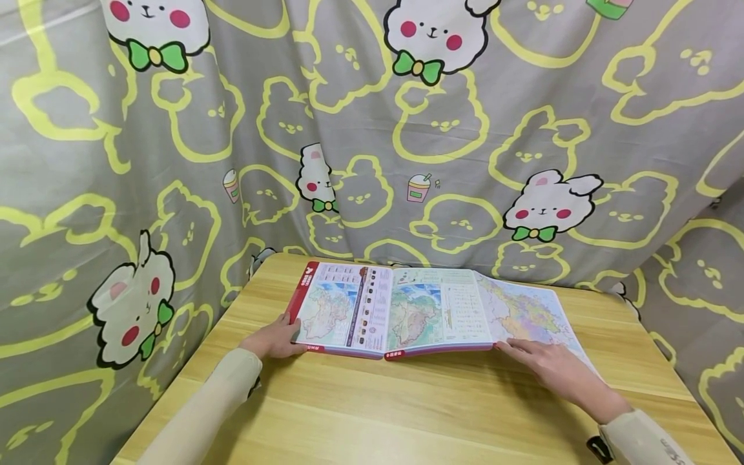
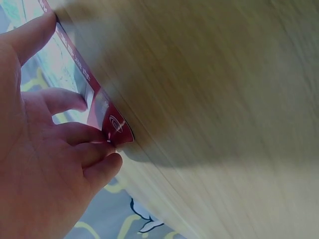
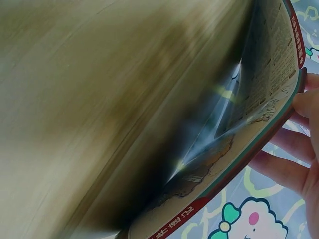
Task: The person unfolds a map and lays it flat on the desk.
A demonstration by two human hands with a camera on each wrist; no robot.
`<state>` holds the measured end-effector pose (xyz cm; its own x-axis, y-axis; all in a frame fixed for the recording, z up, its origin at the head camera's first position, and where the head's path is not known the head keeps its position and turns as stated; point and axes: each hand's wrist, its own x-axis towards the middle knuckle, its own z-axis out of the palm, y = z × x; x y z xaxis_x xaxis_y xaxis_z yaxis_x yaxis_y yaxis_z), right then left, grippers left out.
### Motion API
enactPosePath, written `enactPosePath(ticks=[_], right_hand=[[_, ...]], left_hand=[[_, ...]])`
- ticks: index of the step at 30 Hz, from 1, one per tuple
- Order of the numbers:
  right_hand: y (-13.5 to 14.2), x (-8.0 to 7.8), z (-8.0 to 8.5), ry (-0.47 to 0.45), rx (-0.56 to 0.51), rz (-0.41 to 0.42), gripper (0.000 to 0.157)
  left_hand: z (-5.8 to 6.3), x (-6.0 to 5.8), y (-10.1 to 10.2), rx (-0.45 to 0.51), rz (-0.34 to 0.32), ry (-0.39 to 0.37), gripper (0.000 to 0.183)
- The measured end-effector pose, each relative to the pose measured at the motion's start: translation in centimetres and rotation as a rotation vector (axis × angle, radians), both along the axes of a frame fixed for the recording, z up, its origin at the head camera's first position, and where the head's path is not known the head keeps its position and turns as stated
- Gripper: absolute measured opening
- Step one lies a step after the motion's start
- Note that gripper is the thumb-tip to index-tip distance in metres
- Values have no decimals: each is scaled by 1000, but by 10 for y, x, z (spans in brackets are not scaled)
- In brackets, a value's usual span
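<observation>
A fold-out map (image 1: 415,316) with red borders lies across the far part of the wooden table, several panels spread. Its left and middle panels carry maps, tables and small pictures; the right panel shows a coloured map. My left hand (image 1: 276,339) holds the left end, and the left wrist view shows its fingers at the red corner (image 2: 115,123) and the thumb along the near edge. With thumb and fingers on opposite sides, my right hand (image 1: 558,371) pinches the near edge by the right panel. That edge (image 3: 269,132) is raised off the table in the right wrist view.
The wooden table (image 1: 372,413) stretches toward me in front of the map. A grey curtain (image 1: 360,129) with yellow outlines and white rabbits hangs right behind the table and along both sides.
</observation>
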<state>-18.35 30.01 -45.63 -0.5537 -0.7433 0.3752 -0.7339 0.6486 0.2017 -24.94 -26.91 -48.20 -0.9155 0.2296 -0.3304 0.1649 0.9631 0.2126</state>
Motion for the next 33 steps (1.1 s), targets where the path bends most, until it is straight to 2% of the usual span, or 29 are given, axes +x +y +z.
enactPosePath(ticks=[2, 4, 20, 23, 26, 27, 30, 31, 33], right_hand=[[0, 0, -1, -16, 6, -4, 61], [0, 1, -2, -25, 20, -12, 64], [-4, 0, -8, -60, 76, 4, 63], [-4, -1, -10, -50, 94, 21, 59], [-4, -2, -12, -22, 101, 50, 41], [-4, -3, -13, -14, 100, 59, 43], [-4, -4, -16, -3, 103, 71, 71], [-4, -4, -16, -5, 105, 73, 68], [-3, -4, -18, -8, 110, 79, 47]], left_hand=[[0, 0, -1, 1, 4, -3, 86], [-1, -1, -1, -1, 1, -2, 86], [0, -3, -5, 0, 19, -11, 87], [0, -4, -6, -3, 21, -11, 87], [0, -4, -7, -1, 15, -8, 86], [0, -5, -7, 4, 13, -9, 86], [2, -5, -6, 19, 3, -8, 87], [3, -5, -6, 24, -3, -6, 87], [3, -5, -6, 20, 2, -8, 89]])
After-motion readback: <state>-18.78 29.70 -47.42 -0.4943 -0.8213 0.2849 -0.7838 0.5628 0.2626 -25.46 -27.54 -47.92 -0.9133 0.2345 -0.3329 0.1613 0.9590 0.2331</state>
